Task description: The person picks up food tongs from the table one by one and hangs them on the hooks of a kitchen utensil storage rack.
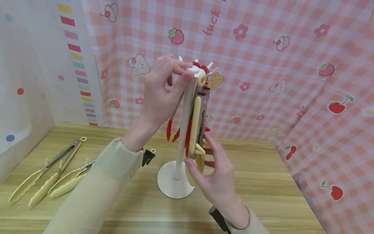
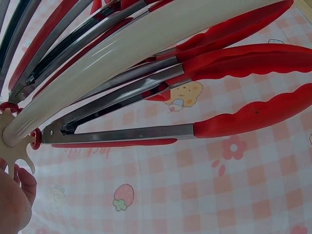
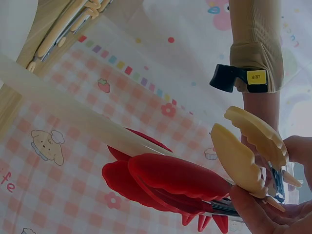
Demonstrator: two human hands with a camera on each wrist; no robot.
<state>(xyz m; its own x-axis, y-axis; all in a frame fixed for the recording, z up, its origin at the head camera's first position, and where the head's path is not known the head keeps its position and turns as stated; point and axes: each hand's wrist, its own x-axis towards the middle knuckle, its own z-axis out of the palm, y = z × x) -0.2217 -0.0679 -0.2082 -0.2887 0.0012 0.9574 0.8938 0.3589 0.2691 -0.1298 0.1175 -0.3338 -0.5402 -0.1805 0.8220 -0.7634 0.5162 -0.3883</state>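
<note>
A white stand (image 1: 182, 136) with a round base and hooks around its top stands upright on the table. At its top, my left hand (image 1: 162, 87) pinches the cap between thumb and fingers. My right hand (image 1: 217, 172) holds yellow-tipped tongs (image 1: 196, 123) low down, around their arms near the cream heads (image 3: 239, 163). The ring of these tongs is at the stand's top, by a hook. Several red-tipped tongs (image 2: 248, 61) hang from other hooks around the pole, their heads pointing down. The right palm is partly hidden behind the tongs in the right wrist view.
Two more yellow tongs lie on the wooden table (image 1: 254, 191) at the left: one pair (image 1: 43, 175) fully visible, the other (image 1: 68, 182) partly under the left sleeve. A pink checked cloth (image 1: 248, 107) hangs behind and to the right; a white cloth (image 1: 29, 74) hangs at left.
</note>
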